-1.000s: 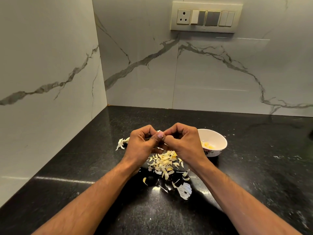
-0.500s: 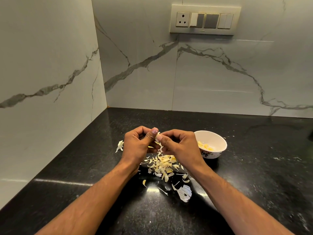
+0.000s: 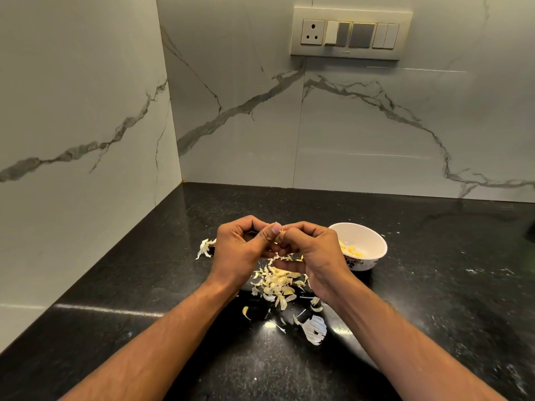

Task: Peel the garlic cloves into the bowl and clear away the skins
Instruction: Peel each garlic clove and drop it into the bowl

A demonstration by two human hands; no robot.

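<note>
The table (image 3: 434,285) across the lower frame is glossy black with fine pale speckles, and the wall (image 3: 347,125) filling the upper frame is pale grey-white marble crossed by dark grey veins. Right of centre the bowl (image 3: 373,241) is white with a dark floral motif on its side and holds pale yellow garlic cloves (image 3: 351,250). Cream and yellowish skins (image 3: 275,282) lie at centre, and the switch plate (image 3: 351,33) at upper right is cream with grey and white switches.
</note>
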